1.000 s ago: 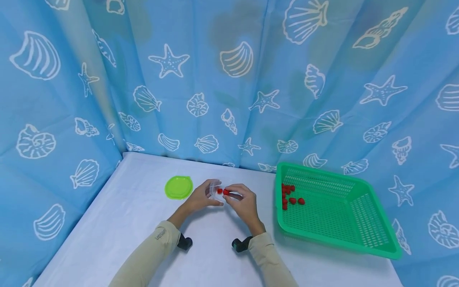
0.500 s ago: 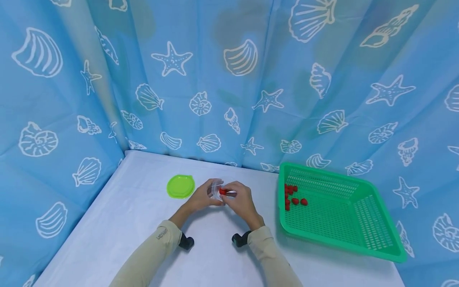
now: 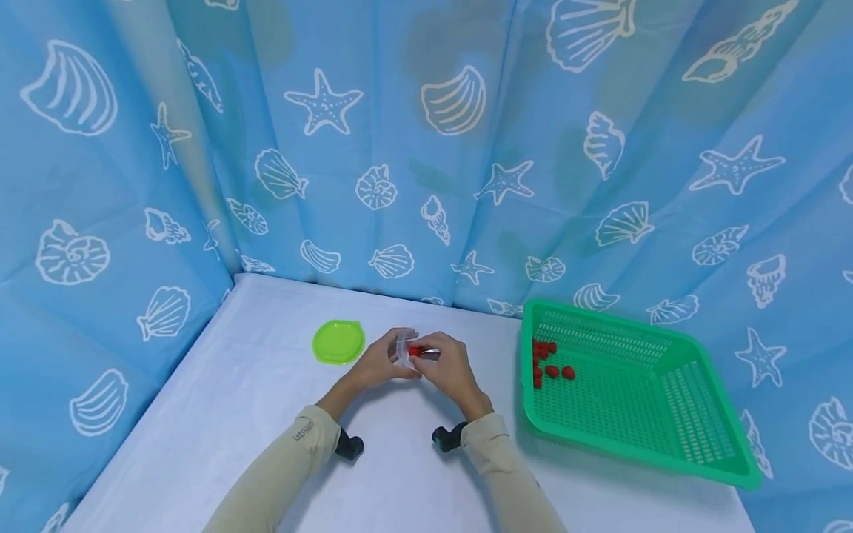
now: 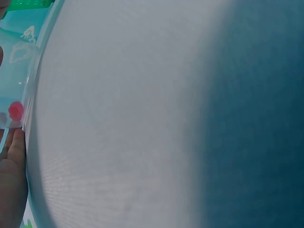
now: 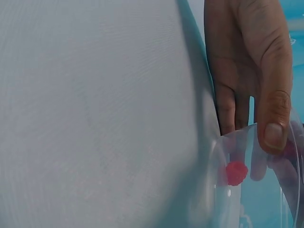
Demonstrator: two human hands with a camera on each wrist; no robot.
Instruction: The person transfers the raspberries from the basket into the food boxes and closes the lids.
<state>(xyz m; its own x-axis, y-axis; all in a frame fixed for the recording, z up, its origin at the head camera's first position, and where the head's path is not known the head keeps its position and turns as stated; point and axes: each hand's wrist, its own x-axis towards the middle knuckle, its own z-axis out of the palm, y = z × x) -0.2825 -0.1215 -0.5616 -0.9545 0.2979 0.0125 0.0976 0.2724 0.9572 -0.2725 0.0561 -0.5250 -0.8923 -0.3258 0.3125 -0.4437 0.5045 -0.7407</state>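
Observation:
In the head view my left hand grips a small clear plastic cup, tilted with its mouth to the right. My right hand is at that mouth, pinching a red raspberry between thumb and fingers. Through the cup's wall in the right wrist view, another raspberry shows inside. The left wrist view also has the cup at its left edge, a raspberry lying near its rim. The right hand's fingertips are partly hidden behind the cup and the other fingers.
A lime-green round lid lies left of the hands on the white table. To the right stands a green perforated basket, with several raspberries along its left side. Blue shell-print curtains hang behind and at the sides.
My right hand has moved left, bringing the raspberry to the cup's mouth. The left hand keeps its grip on the cup. The whole view has shifted slightly.

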